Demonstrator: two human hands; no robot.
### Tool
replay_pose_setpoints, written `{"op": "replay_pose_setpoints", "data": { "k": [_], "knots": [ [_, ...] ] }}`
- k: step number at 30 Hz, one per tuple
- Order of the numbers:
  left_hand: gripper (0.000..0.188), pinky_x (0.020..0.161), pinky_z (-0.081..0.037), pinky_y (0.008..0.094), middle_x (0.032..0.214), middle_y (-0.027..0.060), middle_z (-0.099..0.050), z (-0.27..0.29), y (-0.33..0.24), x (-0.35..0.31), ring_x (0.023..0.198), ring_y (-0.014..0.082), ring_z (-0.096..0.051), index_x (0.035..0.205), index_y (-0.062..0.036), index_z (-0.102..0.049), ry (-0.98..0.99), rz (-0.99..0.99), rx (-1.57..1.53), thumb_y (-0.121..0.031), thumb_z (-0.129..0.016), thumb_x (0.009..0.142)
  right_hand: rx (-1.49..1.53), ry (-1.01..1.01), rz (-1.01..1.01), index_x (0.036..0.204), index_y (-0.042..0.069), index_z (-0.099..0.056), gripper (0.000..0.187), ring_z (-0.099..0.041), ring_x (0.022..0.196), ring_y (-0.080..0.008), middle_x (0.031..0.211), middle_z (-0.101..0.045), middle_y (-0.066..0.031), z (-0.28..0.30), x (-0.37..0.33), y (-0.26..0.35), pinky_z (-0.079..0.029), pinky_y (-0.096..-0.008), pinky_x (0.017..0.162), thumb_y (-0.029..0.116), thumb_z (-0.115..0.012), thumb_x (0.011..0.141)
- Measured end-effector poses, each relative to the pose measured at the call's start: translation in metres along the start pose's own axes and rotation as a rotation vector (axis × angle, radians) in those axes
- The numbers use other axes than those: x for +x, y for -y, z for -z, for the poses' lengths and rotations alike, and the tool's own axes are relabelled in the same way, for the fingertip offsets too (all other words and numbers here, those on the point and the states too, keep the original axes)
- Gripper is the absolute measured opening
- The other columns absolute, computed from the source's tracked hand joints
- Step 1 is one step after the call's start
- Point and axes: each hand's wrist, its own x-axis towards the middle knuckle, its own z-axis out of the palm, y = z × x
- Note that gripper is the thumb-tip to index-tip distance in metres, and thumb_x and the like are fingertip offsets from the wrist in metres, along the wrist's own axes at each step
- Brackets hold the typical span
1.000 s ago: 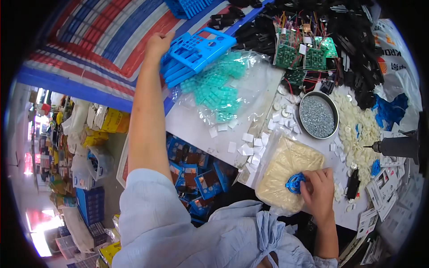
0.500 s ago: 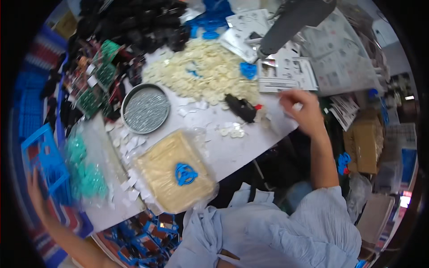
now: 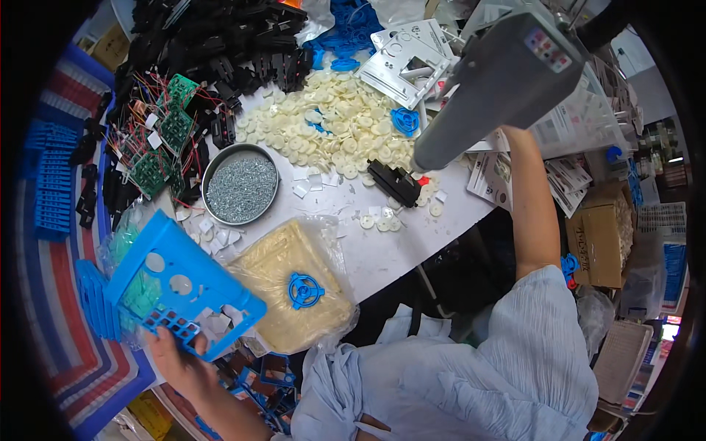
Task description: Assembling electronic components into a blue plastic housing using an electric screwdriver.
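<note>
My left hand (image 3: 184,367) grips the lower edge of a bright blue plastic housing panel (image 3: 246,312), which has round holes and a grid of square openings. The panel is tilted above the table's left side, over a clear bag of teal parts (image 3: 143,294). My right forearm (image 3: 533,198) reaches up to the far right. The right hand is hidden behind a large grey power tool (image 3: 500,81) with a tapered nose, like an electric screwdriver; whether it holds anything does not show. Below the tool's nose lies a black plastic part (image 3: 395,184) beside small cream discs.
A round tin of small metal screws (image 3: 241,187) stands near a heap of cream discs (image 3: 338,121). A wrapped yellowish block (image 3: 294,287) bears a blue ring (image 3: 305,291). Wired green circuit boards (image 3: 175,128), black parts (image 3: 220,44) and white printed sheets (image 3: 408,62) lie around.
My left hand has brought the blue panel in from the far left toward the table. My right hand has moved up behind the grey tool, which now looms larger and lower.
</note>
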Motion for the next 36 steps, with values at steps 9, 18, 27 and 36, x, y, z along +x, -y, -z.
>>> {"op": "replay_pose_setpoints", "data": {
  "k": [9,18,27,36],
  "knots": [
    [0.040,0.050,-0.036,0.0253,0.102,0.0071,-0.065,-0.010,0.017,-0.031,0.072,0.0107,-0.055,0.136,-0.0038,-0.051,-0.002,0.106,-0.089,-0.031,-0.054,0.106,0.956,-0.434,0.126,0.128,-0.005,-0.062,0.049,-0.065,0.085,-0.0107,0.103,-0.072,-0.0083,0.060,-0.096,0.028,-0.052,-0.0240,0.075,0.021,-0.077,0.090],
    [0.085,0.079,-0.052,0.0347,0.134,0.0163,-0.061,-0.056,0.024,-0.052,0.108,0.0237,-0.064,0.151,-0.0006,-0.037,0.330,0.306,-0.394,-0.065,-0.048,0.097,1.295,0.623,0.061,0.126,-0.004,-0.056,0.038,-0.066,0.076,-0.0080,0.088,-0.075,-0.0078,-0.068,-0.232,0.191,-0.049,-0.0222,0.066,0.002,-0.074,0.092],
    [0.046,0.098,-0.055,0.0383,0.133,0.0166,-0.062,-0.047,0.014,-0.050,0.115,0.0231,-0.066,0.147,0.0005,-0.039,0.187,0.382,-0.311,-0.017,-0.053,0.107,1.124,0.550,0.350,0.152,0.004,-0.041,0.073,-0.057,0.103,-0.0164,0.135,-0.058,-0.0103,-0.129,-0.218,0.215,-0.049,-0.0273,0.088,0.024,-0.075,0.091],
    [0.056,0.104,-0.050,0.0365,0.140,0.0175,-0.056,-0.056,0.016,-0.038,0.123,0.0220,-0.060,0.155,0.0015,-0.029,0.177,0.286,-0.246,-0.019,-0.052,0.108,1.511,1.105,-0.077,0.153,-0.002,-0.033,0.060,-0.058,0.126,-0.0211,0.140,-0.057,-0.0149,-0.135,-0.239,0.220,-0.048,-0.0354,0.106,0.021,-0.060,0.104]
  ]
}}
